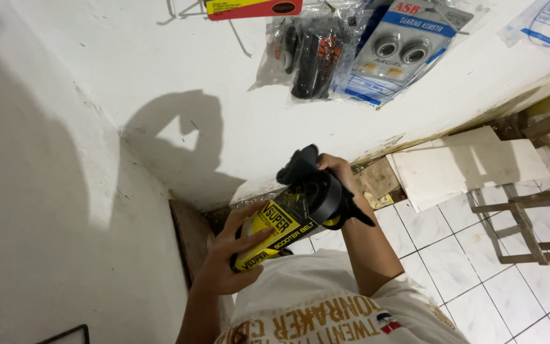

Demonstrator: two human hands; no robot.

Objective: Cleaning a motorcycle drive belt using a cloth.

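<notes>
I have the belt (316, 194), black and coiled in its yellow sleeve (268, 232), held between both hands near my chest. Left hand (240, 251) fingers wrap the sleeve's lower end; right hand (335, 169) fingers grip the coil's top. It looks partly out of the sleeve. The wall (160, 64) stands close ahead, with open tiled floor (453, 255) right of my fingers.
</notes>
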